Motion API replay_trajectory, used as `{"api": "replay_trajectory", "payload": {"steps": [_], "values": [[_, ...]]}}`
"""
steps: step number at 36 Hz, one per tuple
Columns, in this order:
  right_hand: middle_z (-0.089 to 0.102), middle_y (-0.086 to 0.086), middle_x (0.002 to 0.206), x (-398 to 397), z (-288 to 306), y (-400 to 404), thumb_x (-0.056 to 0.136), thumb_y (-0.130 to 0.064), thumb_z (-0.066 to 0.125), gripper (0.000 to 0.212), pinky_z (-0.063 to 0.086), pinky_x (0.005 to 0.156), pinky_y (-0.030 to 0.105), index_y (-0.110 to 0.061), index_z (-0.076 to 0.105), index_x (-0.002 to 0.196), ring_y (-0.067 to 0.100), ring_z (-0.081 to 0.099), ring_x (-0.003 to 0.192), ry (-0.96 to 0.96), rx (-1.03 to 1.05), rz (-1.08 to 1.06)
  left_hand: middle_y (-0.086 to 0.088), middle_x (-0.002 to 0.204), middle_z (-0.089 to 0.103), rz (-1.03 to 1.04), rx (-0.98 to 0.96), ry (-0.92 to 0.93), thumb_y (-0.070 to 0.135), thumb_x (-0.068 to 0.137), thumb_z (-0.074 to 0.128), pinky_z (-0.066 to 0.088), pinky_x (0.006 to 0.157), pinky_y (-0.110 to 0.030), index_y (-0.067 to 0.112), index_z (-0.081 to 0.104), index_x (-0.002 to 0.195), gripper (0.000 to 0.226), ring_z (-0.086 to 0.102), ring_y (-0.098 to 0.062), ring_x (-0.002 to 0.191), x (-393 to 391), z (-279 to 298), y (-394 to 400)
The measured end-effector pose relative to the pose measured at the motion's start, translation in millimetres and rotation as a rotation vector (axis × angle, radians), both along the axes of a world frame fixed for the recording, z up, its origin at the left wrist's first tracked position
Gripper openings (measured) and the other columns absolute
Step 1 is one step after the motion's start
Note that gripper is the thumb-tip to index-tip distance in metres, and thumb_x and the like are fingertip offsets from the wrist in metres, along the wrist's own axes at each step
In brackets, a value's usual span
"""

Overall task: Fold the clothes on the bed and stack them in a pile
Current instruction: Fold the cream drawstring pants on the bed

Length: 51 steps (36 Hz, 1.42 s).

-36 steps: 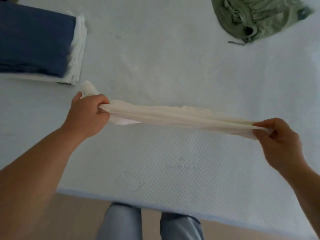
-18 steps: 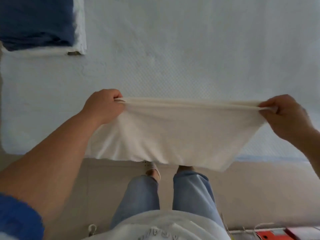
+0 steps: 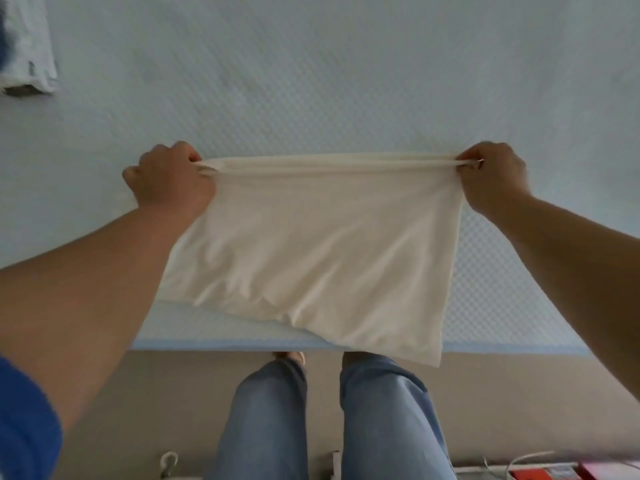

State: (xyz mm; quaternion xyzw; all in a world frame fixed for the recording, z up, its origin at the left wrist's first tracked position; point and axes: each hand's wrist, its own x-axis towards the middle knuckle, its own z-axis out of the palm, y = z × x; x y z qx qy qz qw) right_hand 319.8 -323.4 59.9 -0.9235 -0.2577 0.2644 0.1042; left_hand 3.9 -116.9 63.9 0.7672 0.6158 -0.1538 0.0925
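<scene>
A cream-white garment [image 3: 318, 251] hangs folded over, stretched taut between my two hands above the near edge of the bed [image 3: 311, 81]. My left hand [image 3: 171, 180] grips its upper left corner in a fist. My right hand [image 3: 491, 178] pinches the upper right corner. The cloth's lower edge droops past the mattress edge toward my legs. At the far left edge lies a pile of folded clothes [image 3: 29, 50], white with a sliver of dark blue, mostly cut off by the frame.
The pale quilted mattress has a light blue border [image 3: 214, 342] along its near edge. Below it are a beige floor, my jeans-clad legs [image 3: 329, 420], and red boxes with a white cable [image 3: 540, 469] at the lower right.
My view has tilted down toward my legs. The garment, held as a narrow stretched band a second ago, now hangs open as a wide panel. The green garment has left the view.
</scene>
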Motion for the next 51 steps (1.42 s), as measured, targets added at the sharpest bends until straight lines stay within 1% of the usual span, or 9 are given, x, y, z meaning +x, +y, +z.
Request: {"api": "replay_trajectory", "payload": {"steps": [7,16,23,27,30,33,38,44,51], "values": [[0.053,0.009,0.121,2.5,-3.6,-1.7,0.087,-0.016,0.054,0.02,0.034,0.085,0.022,-0.015,0.068,0.101,0.023,0.052,0.109,0.072,0.064,-0.096,-0.015,0.121,0.055,-0.108,-0.17,-0.07,0.025,0.077,0.063,0.03,0.098,-0.043,0.021,0.061,0.116,0.039,0.048,-0.035,0.115,63.7,5.0,-19.9],[0.056,-0.007,0.098,-34.9,6.4,-34.4,0.088,-0.015,0.056,0.013,0.037,0.085,0.024,-0.014,0.066,0.098,0.013,0.05,0.097,0.088,0.217,-0.047,-0.011,0.118,0.06,-0.292,-0.442,-0.455,0.031,0.092,0.05,0.042,0.095,-0.035,0.016,0.064,0.115,0.03,0.054,-0.028,0.111,159.1,-11.7,-65.0],[0.059,-0.008,0.092,-46.5,7.5,-45.7,0.091,-0.015,0.053,0.012,0.041,0.077,0.025,-0.013,0.062,0.098,0.01,0.053,0.084,0.14,0.236,-0.121,-0.007,0.123,0.056,-0.476,-0.497,-0.3,0.035,0.092,0.046,0.036,0.098,-0.036,0.023,0.061,0.118,0.032,0.05,-0.028,0.116,215.6,-29.1,-76.9],[0.059,-0.01,0.095,-39.7,2.1,-41.7,0.09,-0.02,0.053,0.012,0.039,0.076,0.02,-0.02,0.06,0.099,0.008,0.053,0.084,0.175,0.241,-0.212,-0.001,0.101,0.065,-0.563,-0.583,-0.213,0.032,0.083,0.053,0.036,0.075,-0.03,0.018,0.066,0.089,0.02,0.059,-0.025,0.098,236.1,-31.7,-81.5],[0.052,-0.009,0.105,-33.2,-6.9,-38.1,0.087,-0.017,0.057,0.009,0.033,0.083,0.017,-0.023,0.061,0.091,0.011,0.052,0.101,0.158,0.194,-0.22,-0.005,0.091,0.064,-0.54,-0.621,-0.226,0.024,0.079,0.057,0.034,0.061,-0.027,0.019,0.056,0.071,0.01,0.059,-0.025,0.089,242.3,-31.7,-80.5],[0.045,-0.006,0.13,-27.6,-15.8,-34.9,0.087,-0.019,0.058,0.009,0.027,0.095,0.019,-0.028,0.058,0.087,0.011,0.039,0.123,0.198,0.147,-0.265,0.004,0.084,0.059,-0.477,-0.666,-0.38,0.021,0.076,0.062,0.034,0.064,-0.023,0.025,0.059,0.077,0.005,0.056,-0.017,0.083,238.1,-27.3,-80.5],[0.05,-0.018,0.094,-24.9,-15.5,-31.7,0.086,-0.019,0.056,0.016,0.031,0.083,0.019,-0.026,0.066,0.096,0.007,0.049,0.1,0.147,0.177,-0.272,0.013,0.073,0.058,-0.436,-0.818,-0.498,0.022,0.074,0.068,0.037,0.062,-0.02,0.028,0.058,0.074,0.011,0.054,-0.009,0.072,215.3,-18.0,-93.8],[0.066,0.0,0.098,-38.8,-4.6,-51.3,0.083,-0.009,0.063,0.016,0.033,0.084,0.018,-0.013,0.073,0.094,0.018,0.055,0.097,-0.061,0.296,-0.066,0.015,0.058,0.06,-0.236,-0.865,-0.529,0.039,0.087,0.059,0.038,0.056,-0.008,0.026,0.063,0.055,0.034,0.053,0.003,0.058,203.8,-19.7,-98.2],[0.066,0.008,0.082,-54.2,-0.7,-78.0,0.074,-0.002,0.071,0.01,0.038,0.076,0.017,-0.007,0.075,0.082,0.027,0.06,0.078,-0.202,0.384,0.054,0.009,0.105,0.068,-0.419,-0.906,-0.419,0.038,0.087,0.06,0.039,0.081,-0.019,0.025,0.07,0.107,0.026,0.058,-0.005,0.094,211.7,-20.9,-114.7]]}}
